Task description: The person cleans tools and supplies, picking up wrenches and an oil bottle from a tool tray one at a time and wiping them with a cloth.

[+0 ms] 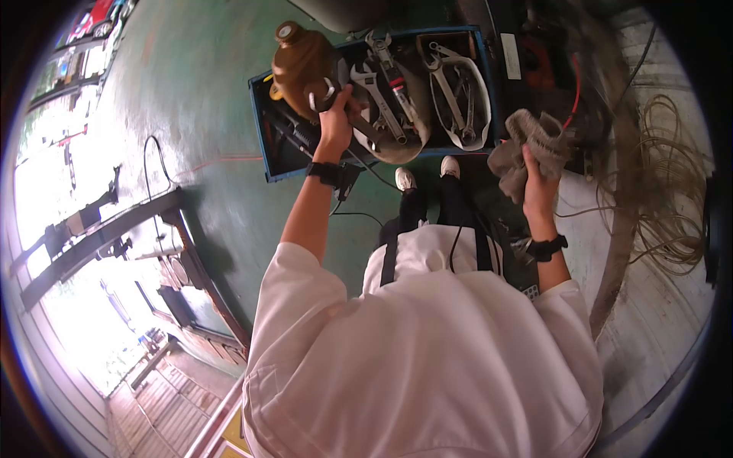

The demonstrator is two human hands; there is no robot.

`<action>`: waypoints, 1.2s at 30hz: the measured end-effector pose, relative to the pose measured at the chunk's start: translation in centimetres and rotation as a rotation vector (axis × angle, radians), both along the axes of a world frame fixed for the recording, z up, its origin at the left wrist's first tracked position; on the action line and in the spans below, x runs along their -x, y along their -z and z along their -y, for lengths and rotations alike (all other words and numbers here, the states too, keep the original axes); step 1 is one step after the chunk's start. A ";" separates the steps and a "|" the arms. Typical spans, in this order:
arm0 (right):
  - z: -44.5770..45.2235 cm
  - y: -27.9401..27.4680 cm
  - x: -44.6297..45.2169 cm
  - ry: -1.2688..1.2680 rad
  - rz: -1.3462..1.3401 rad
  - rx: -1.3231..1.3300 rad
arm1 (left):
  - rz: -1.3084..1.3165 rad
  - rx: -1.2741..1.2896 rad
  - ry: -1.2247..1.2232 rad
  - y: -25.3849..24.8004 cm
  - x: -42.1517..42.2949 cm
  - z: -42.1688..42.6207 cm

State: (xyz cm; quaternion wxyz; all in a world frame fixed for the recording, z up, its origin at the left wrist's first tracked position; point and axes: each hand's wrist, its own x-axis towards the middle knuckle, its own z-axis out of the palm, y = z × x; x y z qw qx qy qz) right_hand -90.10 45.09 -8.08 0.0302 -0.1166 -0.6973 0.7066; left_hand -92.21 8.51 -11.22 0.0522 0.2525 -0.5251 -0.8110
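- The grip of the left hand [336,126] is closed around a metal wrench [323,95], its forked head sticking up above the fingers and its shank slanting down to the right, at the upper centre-left of the frame.
- The grip of the right hand [540,191], right of centre in the upper half, is clenched on a bunched cloth [527,149]; it is grey-brown, soft and rough, with thick folds spreading above and left of the fingers.
- The wrench looks dull and dark, with a solid, rounded head.
- Just above the left hand is a brown jug [301,65], smooth and bulging, with a narrow neck and a pale, round cap.
- Beneath it and to the right, a shallow, rectangular tray [486,84] with a blue rim spans the upper centre.
- In its middle, a pale, curved-walled container [416,151] holds adjustable wrenches [379,99] of silvery metal and a tool with a red and black section [396,80].
- In its right part, a second pale container [481,139], rounded at the bottom, holds slim metal spanners [449,95].
- Long dark tools [286,130] lie at its left end.
- Below the tray are white shoes [450,166] on a worn green floor [229,99]; loops of thin tan hose [668,237] lie at the right edge.
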 end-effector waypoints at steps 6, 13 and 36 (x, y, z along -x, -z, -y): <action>-2.0 0.4 -2.2 -0.028 0.054 -0.034 | 0.148 -0.054 0.204 6.1 5.1 0.0; -4.1 3.3 -1.3 -0.043 0.109 -0.099 | 0.470 0.425 0.271 7.1 5.5 -0.5; -10.7 5.1 -1.8 0.021 0.159 -0.039 | 0.610 0.910 0.209 11.0 8.7 -18.1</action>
